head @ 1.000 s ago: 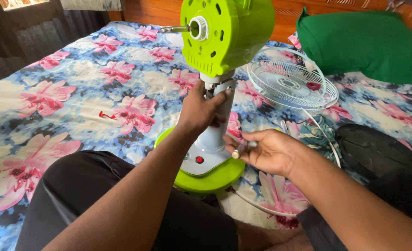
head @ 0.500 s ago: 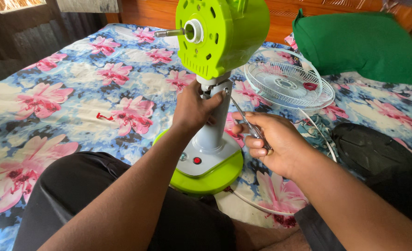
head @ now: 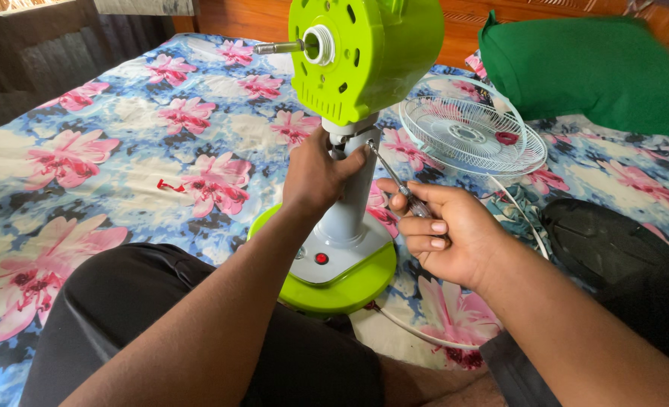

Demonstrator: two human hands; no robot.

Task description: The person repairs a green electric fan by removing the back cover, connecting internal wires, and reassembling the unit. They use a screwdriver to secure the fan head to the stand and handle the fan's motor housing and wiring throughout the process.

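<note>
A table fan without blade or guard stands on the bed between my legs. Its lime-green motor housing (head: 372,56) carries a bare shaft pointing left. My left hand (head: 316,177) grips the grey neck (head: 353,200) just under the housing. A slim screwdriver (head: 398,181) is held in my right hand (head: 444,230), with its tip against the neck joint. The round lime-green base (head: 342,290) has a red button on its grey top.
A white wire fan guard (head: 470,136) lies on the floral bedsheet (head: 123,151) behind my right hand. A green pillow (head: 583,71) sits at the back right. A white cord (head: 425,335) runs from the base. A dark item (head: 602,241) lies to the right.
My right hand has turned and lifted the screwdriver, bringing its tip to the fan's neck joint. My left hand keeps its hold on the neck.
</note>
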